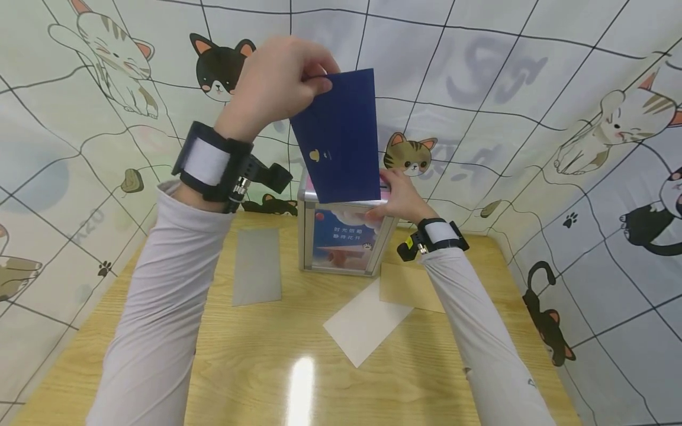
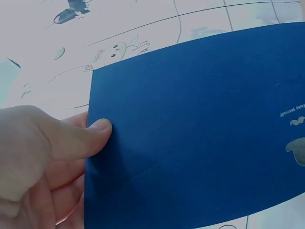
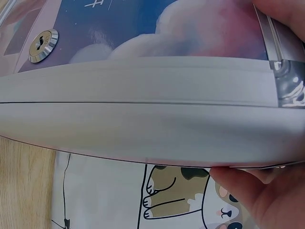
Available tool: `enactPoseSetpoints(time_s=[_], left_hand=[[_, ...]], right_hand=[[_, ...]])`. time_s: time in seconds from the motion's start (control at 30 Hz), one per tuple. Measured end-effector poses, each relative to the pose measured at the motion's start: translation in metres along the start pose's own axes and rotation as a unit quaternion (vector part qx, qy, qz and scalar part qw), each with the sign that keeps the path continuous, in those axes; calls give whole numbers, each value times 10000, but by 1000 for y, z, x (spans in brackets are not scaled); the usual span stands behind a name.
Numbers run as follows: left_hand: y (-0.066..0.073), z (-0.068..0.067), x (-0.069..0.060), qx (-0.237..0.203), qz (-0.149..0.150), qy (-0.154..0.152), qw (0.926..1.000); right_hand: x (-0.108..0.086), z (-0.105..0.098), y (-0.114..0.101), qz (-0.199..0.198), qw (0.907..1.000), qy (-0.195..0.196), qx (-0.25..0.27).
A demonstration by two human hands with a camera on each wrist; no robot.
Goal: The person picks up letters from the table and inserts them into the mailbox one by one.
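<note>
Pinched by one edge in the left hand [image 1: 282, 77], thumb on the near face and fingers behind: a flat dark blue paper rectangle [image 1: 341, 136] with a small gold emblem [image 1: 314, 155]. Held aloft, hanging at a slight tilt, lower edge level with the top front of a silver-framed box [image 1: 346, 231] with a printed blue-and-pink cloud panel; cannot tell whether touching it. Clasped round the upper right part of that box, with the right hand [image 1: 399, 198]: thumb at the front, fingers over the top. Set into the printed panel, seen from the right wrist, a round metal keyhole lock [image 3: 43, 46].

Beneath the box, a light wood-grain table [image 1: 250, 367]. On it, left of the box, a grey paper rectangle [image 1: 257, 267]; in front and to the right, a cream paper rectangle [image 1: 362, 328] and a tan paper rectangle [image 1: 407, 287], overlapping, the latter partly behind a pale sleeve [image 1: 474, 319]. Behind everything, a white cloth [image 1: 421, 65] with black grid lines and cartoon cats.
</note>
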State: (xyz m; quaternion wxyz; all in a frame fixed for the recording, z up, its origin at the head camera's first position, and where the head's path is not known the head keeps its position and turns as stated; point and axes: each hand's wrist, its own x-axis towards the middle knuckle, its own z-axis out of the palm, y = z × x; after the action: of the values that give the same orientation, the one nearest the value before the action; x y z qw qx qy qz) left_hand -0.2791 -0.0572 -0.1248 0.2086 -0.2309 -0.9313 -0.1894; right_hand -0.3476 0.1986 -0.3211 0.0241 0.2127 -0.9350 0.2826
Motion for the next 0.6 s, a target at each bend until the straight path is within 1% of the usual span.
enactPoseSetpoints(time_s=[0.17, 0.33, 0.53, 0.6], left_hand=[[-1, -5, -1, -34, -52, 306, 9995], [-1, -7, -2, -167, -72, 491, 9986], [-1, 0, -3, -265, 95, 555, 9981], [-2, 2, -3, -287, 93, 538, 9981]], right_hand=[[0, 0, -1, 47, 10000, 21, -24], [1, -1, -1, -5, 10000, 26, -82], [2, 0, -1, -36, 10000, 61, 24], [2, 1, -1, -85, 9999, 73, 74]])
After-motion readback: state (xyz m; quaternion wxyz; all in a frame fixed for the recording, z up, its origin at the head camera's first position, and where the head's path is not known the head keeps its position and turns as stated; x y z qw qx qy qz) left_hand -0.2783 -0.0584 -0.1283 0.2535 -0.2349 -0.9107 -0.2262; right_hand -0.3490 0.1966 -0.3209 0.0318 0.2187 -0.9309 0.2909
